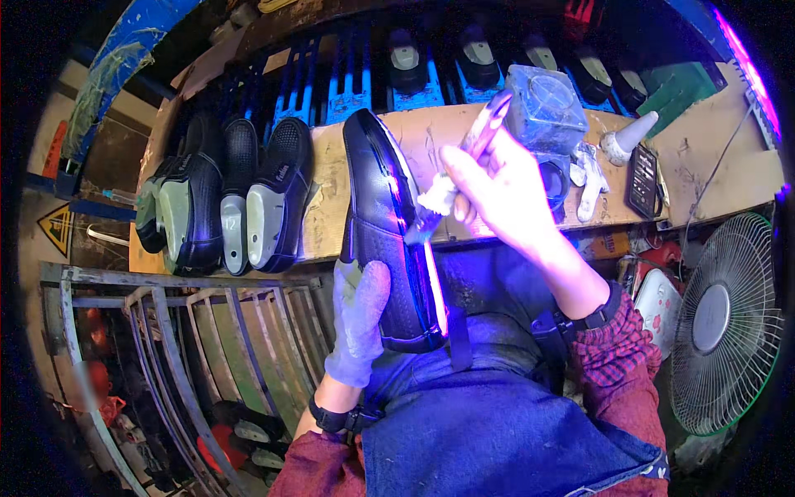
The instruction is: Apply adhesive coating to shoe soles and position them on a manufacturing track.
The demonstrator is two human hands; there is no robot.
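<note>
A worn wooden bench (331, 190) runs across the upper middle of the view, its near edge facing the person. A blue apron (497, 431) covers the lap below it. At the bench's right end, off its edge, stands a round fan (725, 323) with a wire guard. A metal rack (190, 348) sits below the bench's left end. Three dark shoes (228, 199) on pale lasts lie side by side near the bench's left edge, toes pointing to the far edge. One black shoe (385, 224) lies lengthwise over the near edge at the middle, toe on the bench, heel out over the lap, a bright violet line glowing along its right side. The gloved left hand (360, 319) is closed on the shoe's heel end from the left. The bare right hand (497, 186) is clamped round a brush (464, 166), whose white-coated tip touches the shoe's right edge. A clear lidded jar (545, 106) stands just behind that hand. A pale cone-shaped piece (627, 139) lies toward the right end
</note>
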